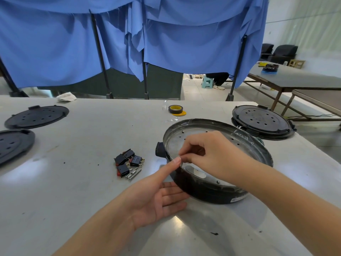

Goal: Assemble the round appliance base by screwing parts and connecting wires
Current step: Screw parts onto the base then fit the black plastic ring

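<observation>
The round black appliance base with the shiny metal inside (pixel 217 163) sits on the pale grey desk (pixel 83 182), and everything here is told from that base.

The left hand (pixel 156 196) lies flat on the desk, touching the base's near-left wall. Its fingers (pixel 173 195) are straight and hold nothing, and the thumb leans on the rim. The right hand (pixel 204 152) reaches over the rim, and its fingers (pixel 184 156) pinch something tiny; I cannot tell what it is.

To do this step well, I think the left hand should keep the base from sliding while the right hand works slowly, so the little bit does not drop inside.

Far left of the base lie two flat black round lids with holes (pixel 36 116). Just left sit about three small black switches with red buttons (pixel 127 161) and a few silver pins. Behind it is one roll of black tape with a yellow middle (pixel 175 109). Behind it on the right is one more holed black lid (pixel 263 121), resting on another black part.
</observation>
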The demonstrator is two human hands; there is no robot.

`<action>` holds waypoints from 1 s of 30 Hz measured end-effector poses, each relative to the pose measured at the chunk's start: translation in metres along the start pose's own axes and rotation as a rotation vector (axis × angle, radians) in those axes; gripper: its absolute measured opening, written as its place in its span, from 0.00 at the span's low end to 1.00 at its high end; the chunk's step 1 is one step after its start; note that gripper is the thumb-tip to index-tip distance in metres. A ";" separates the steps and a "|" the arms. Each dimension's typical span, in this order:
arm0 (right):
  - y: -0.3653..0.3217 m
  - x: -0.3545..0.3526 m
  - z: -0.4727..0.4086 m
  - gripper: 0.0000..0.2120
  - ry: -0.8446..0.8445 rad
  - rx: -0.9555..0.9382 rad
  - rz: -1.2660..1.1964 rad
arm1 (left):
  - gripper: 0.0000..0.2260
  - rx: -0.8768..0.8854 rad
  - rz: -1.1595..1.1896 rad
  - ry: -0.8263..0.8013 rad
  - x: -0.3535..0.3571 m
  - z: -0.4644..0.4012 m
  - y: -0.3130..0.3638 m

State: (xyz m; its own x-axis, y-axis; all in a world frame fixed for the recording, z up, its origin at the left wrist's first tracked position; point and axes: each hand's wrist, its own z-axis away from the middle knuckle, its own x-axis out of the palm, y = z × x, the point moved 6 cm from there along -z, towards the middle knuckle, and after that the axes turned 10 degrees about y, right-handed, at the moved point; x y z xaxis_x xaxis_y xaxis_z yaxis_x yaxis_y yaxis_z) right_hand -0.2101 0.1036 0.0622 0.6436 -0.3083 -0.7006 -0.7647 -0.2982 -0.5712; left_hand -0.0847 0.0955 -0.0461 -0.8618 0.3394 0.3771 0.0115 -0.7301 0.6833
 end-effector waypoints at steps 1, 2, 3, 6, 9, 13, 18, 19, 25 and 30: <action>0.000 0.000 0.000 0.00 -0.002 -0.003 0.008 | 0.36 0.002 -0.002 0.003 0.000 0.000 0.000; 0.000 -0.001 0.000 0.00 -0.002 -0.009 0.018 | 0.36 0.002 -0.003 0.005 0.000 0.000 0.000; -0.001 -0.001 0.000 0.01 -0.004 -0.019 0.027 | 0.36 0.002 -0.003 0.006 0.000 0.000 0.000; -0.006 0.000 0.000 0.01 -0.037 -0.049 0.029 | 0.35 0.001 -0.002 0.004 0.000 -0.001 0.000; -0.009 0.003 -0.001 0.02 -0.098 -0.074 0.088 | 0.36 0.000 -0.003 0.006 0.000 -0.001 0.000; -0.005 0.004 -0.002 0.04 -0.182 -0.035 0.149 | 0.37 -0.009 0.003 0.004 0.000 0.001 0.000; -0.002 -0.004 -0.006 0.07 -0.184 0.027 0.104 | 0.36 -0.010 0.008 0.010 0.001 0.002 0.000; -0.003 -0.003 -0.006 0.07 -0.202 0.029 0.118 | 0.35 -0.009 0.007 0.014 0.001 0.002 0.000; -0.005 0.013 -0.003 0.08 -0.312 -0.014 0.235 | 0.35 -0.006 0.004 0.028 0.001 0.003 0.000; -0.008 0.017 -0.007 0.09 -0.342 -0.075 0.349 | 0.36 -0.006 0.005 0.026 0.001 0.003 0.000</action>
State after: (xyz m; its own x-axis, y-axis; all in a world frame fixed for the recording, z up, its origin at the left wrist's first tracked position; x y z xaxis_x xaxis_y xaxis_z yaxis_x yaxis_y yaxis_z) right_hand -0.1928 0.0943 0.0580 0.2925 -0.0913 -0.9519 -0.9201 -0.2980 -0.2542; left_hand -0.0837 0.0975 -0.0437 -0.8748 0.3201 0.3638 0.0128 -0.7352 0.6777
